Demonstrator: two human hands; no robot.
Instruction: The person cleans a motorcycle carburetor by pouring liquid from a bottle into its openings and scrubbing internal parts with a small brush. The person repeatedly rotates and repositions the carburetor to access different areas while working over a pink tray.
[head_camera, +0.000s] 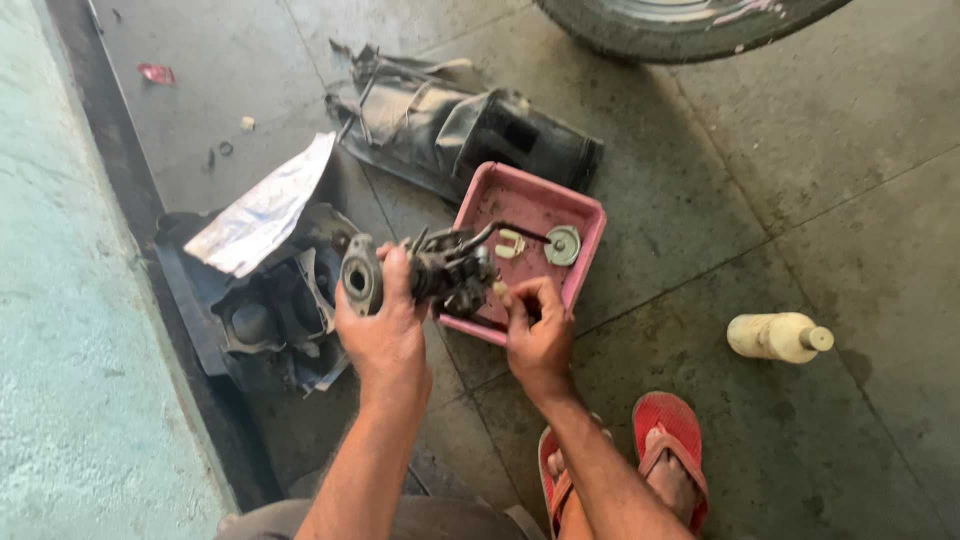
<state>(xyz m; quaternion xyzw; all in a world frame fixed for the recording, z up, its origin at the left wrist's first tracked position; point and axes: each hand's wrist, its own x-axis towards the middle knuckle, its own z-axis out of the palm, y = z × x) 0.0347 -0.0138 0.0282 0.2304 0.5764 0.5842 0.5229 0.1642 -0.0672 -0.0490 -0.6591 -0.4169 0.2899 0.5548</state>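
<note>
While left hand (380, 325) grips carburetor (430, 268) by body, held above near-left edge of pink tray (590, 225), right hand (540, 335) pinches small part at its underside, fingers closed on it; part too small to name. Judged step: dismantling carburetor over tray. Loose float (510, 243) and round disc (563, 245) lie in tray. Next move calls for steady grip, fine fingertip work. White bottle (778, 336) lies on floor, right.
</note>
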